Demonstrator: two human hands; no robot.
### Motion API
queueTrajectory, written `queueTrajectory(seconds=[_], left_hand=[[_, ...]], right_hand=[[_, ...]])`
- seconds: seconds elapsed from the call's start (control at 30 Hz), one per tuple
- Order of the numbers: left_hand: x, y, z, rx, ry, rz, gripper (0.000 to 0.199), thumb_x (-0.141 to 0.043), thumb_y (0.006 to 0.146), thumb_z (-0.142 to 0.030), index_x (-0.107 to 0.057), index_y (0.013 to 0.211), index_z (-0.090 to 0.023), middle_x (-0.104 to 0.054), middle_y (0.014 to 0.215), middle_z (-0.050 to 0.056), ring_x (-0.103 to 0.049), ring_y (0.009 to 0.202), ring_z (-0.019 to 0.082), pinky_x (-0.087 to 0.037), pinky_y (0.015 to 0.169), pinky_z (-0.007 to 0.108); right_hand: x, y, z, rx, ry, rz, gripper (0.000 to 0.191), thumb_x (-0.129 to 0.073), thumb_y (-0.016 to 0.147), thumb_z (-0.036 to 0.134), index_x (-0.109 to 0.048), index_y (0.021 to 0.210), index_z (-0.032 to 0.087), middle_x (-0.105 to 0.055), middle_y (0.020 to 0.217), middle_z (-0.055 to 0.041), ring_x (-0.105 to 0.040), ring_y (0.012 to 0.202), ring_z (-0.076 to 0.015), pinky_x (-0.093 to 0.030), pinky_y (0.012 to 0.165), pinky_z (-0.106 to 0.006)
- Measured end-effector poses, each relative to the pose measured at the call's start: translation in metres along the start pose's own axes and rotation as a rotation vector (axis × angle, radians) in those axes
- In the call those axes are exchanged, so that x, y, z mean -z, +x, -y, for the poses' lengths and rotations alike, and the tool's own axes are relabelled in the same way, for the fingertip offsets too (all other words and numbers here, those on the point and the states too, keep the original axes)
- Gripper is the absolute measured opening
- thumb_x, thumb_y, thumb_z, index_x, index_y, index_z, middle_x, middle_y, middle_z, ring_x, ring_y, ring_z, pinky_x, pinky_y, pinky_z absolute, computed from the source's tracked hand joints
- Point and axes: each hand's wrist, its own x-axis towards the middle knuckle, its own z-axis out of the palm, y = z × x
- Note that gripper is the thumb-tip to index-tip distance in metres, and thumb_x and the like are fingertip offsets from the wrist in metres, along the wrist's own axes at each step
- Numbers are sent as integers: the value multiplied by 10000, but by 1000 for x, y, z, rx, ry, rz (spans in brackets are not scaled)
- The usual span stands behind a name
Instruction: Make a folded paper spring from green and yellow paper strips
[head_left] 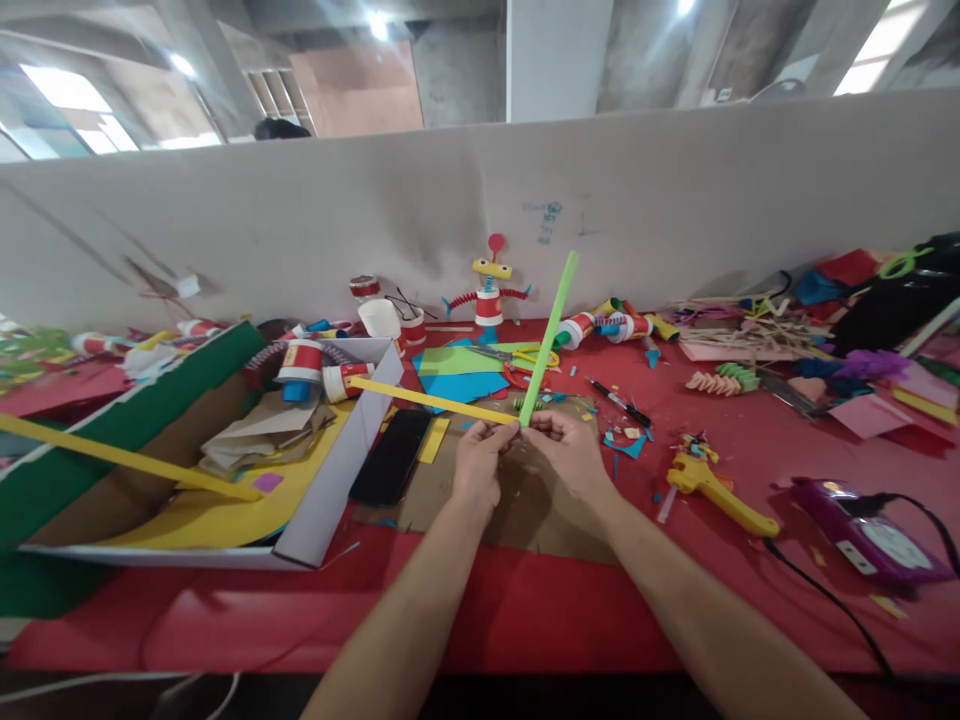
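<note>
Pinching a yellow strip (435, 402) and a green strip (550, 338) over brown cardboard (532, 520).
Gripping the yellow strip with the left hand (480, 466), aimed left; pinching the green strip with the right hand (573, 452), tilted up and right — holding both ends close, too covered to tell whether touching. Working right of a black phone (394, 458) — left of a yellow glue gun (714, 490).

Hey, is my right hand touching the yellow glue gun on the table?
Apart. The head view plainly shows bare red tabletop between the right hand, at the green strip's lower end, and the glue gun.
</note>
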Motion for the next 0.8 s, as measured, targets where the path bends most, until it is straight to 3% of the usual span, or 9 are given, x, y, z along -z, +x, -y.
queueTrajectory(seconds=[0.23, 0.4, 0.8], left_hand=[[1, 1, 1, 49, -93, 28, 221, -768, 516, -174, -588, 638, -134, -611, 609, -13, -552, 567, 72, -390, 566, 201], [-1, 0, 4, 12, -135, 45, 225, -767, 530, -165, -579, 649, -137, -616, 599, -18, -561, 563, 69, -404, 577, 196], [-2, -3, 2, -11, -16, 29, 233, -767, 525, -219, -616, 670, -115, -634, 601, 24, -566, 551, 101, -408, 557, 217]], right_hand=[[0, -1, 7, -106, 117, -3, 242, -722, 603, 348, -682, 755, 164, -653, 672, -14, -557, 603, -123, -457, 630, -263], [0, -1, 9, -155, 209, -14, 225, -742, 582, 316, -690, 755, 181, -663, 713, -8, -565, 629, -116, -454, 649, -255], [6, 0, 9, -51, 2, -41, 200, -677, 654, 356, -709, 731, 174, -659, 648, -17, -568, 598, -137, -461, 622, -269]])
